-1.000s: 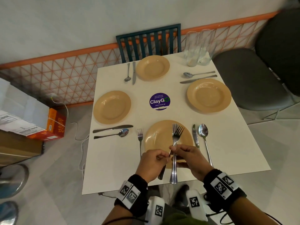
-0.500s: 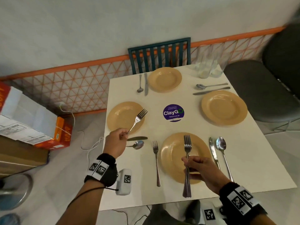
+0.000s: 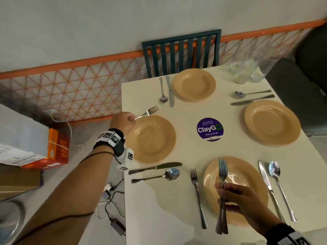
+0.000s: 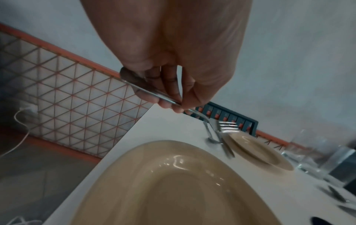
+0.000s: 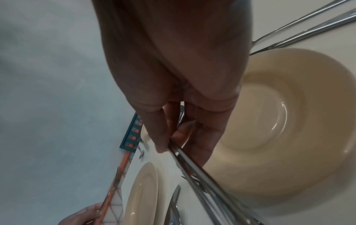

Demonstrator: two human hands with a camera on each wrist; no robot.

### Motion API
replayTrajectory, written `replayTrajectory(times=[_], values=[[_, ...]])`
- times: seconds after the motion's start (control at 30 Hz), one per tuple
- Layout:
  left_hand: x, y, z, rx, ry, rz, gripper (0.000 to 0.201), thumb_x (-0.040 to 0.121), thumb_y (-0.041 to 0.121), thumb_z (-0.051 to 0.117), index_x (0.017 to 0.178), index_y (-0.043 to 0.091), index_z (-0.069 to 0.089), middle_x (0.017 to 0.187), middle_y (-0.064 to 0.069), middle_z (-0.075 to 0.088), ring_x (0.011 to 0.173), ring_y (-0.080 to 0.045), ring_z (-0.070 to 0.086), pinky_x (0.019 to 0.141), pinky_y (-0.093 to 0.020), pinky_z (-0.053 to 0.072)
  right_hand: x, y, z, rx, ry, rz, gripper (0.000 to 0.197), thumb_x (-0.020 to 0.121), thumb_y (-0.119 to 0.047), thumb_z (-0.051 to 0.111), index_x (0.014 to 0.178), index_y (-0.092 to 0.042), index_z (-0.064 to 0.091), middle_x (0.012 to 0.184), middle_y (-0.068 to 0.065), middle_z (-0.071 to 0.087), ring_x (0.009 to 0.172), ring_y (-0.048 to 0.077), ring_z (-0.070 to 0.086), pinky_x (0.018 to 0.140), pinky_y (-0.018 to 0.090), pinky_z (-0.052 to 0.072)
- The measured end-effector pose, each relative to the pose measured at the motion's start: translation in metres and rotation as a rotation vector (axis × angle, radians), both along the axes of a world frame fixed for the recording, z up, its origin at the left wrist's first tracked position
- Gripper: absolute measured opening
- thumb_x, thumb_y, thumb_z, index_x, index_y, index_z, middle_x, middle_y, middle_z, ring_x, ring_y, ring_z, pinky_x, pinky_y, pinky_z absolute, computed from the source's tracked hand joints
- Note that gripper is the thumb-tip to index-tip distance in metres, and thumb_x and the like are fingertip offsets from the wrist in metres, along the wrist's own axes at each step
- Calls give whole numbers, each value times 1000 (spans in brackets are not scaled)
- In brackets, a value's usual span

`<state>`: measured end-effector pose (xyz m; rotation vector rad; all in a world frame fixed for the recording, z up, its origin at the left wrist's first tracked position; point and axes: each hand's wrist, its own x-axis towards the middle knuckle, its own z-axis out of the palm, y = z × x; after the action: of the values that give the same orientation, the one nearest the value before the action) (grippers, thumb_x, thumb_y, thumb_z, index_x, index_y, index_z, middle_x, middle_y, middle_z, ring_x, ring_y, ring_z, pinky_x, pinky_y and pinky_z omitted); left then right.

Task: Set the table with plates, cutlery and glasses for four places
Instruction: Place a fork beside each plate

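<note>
Four tan plates lie on the white table (image 3: 177, 218). My left hand (image 3: 131, 119) pinches the handle of one fork (image 3: 149, 111), held just above the table by the far rim of the left plate (image 3: 150, 138). The left wrist view shows that fork (image 4: 225, 126) pinched in the fingers (image 4: 169, 105), tines toward the far plate (image 4: 256, 152). My right hand (image 3: 230, 195) grips what look like two stacked forks (image 3: 222, 174) over the near plate (image 3: 247, 177). The right wrist view shows these forks (image 5: 202, 175) as well. Several glasses (image 3: 247, 71) stand at the far right corner.
A fork (image 3: 198, 197) lies left of the near plate, and a knife and a spoon lie by each plate. A purple ClayGo sticker (image 3: 210, 129) marks the centre. A teal chair (image 3: 182, 52) stands at the far side, a grey chair (image 3: 300, 96) at the right, and boxes (image 3: 35, 147) and cables (image 3: 113, 209) on the floor at the left.
My left hand took one fork from the bundle and carried it left, then past the left plate to its far side. My right hand stayed over the near plate with the other forks.
</note>
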<state>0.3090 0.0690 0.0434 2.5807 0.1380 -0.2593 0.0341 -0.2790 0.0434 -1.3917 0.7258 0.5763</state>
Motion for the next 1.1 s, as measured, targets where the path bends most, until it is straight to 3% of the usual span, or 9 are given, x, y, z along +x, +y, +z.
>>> replayTrajectory(times=[0.23, 0.37, 0.47, 0.63, 0.8, 0.9, 1.0, 1.1], values=[[69, 12, -29, 63, 96, -128, 30, 85, 8, 53, 99, 20, 76, 105, -4, 74, 99, -25, 66, 88, -32, 53, 12, -2, 0, -51, 76, -93, 18, 85, -6, 68, 99, -11, 79, 87, 20, 74, 87, 37, 72, 70, 39, 59], [93, 14, -53, 69, 165, -229, 32, 88, 6, 51, 104, 20, 76, 111, -4, 72, 103, -21, 65, 89, -23, 47, 20, -4, 0, -51, 117, -124, 24, 79, -11, 69, 101, -10, 77, 88, 21, 74, 88, 37, 72, 65, 35, 60], [105, 14, -69, 44, 171, -274, 30, 92, 9, 52, 106, 22, 75, 111, -2, 72, 95, -13, 62, 86, -18, 42, 25, -4, -2, -38, 136, -145, 30, 73, -15, 70, 101, -10, 77, 94, 23, 73, 92, 39, 71, 60, 31, 61], [111, 17, -88, 10, 114, -372, 26, 93, 10, 58, 110, 21, 75, 111, -4, 73, 103, -18, 65, 90, -20, 42, 29, -1, -11, -34, 176, -146, 23, 82, -10, 67, 103, -10, 77, 97, 21, 73, 96, 40, 69, 66, 34, 60], [110, 19, -95, 25, -1, -456, 26, 94, 12, 58, 112, 22, 74, 104, -5, 69, 90, -22, 64, 78, -29, 49, 31, 4, -14, -45, 171, -142, 26, 79, -13, 68, 104, -9, 77, 98, 20, 74, 95, 40, 70, 71, 37, 59], [109, 20, -99, 37, -24, -477, 26, 95, 13, 57, 114, 22, 74, 103, -5, 65, 82, -16, 57, 69, -27, 41, 31, 7, -13, -34, 173, -149, 23, 84, -9, 66, 105, -8, 77, 97, 22, 73, 96, 41, 69, 69, 35, 60], [110, 21, -101, 27, -29, -497, 26, 96, 14, 58, 115, 24, 73, 100, -4, 65, 79, -14, 54, 67, -25, 37, 29, 8, -11, -29, 171, -166, 31, 72, -16, 73, 102, -8, 78, 98, 28, 70, 100, 47, 66, 65, 32, 60], [111, 21, -101, 14, -21, -519, 26, 94, 14, 60, 114, 26, 73, 96, -3, 65, 75, -15, 54, 61, -25, 37, 26, 7, -10, -8, 161, -134, 52, 49, -34, 92, 96, -13, 81, 96, 25, 72, 91, 40, 71, 64, 31, 60]])
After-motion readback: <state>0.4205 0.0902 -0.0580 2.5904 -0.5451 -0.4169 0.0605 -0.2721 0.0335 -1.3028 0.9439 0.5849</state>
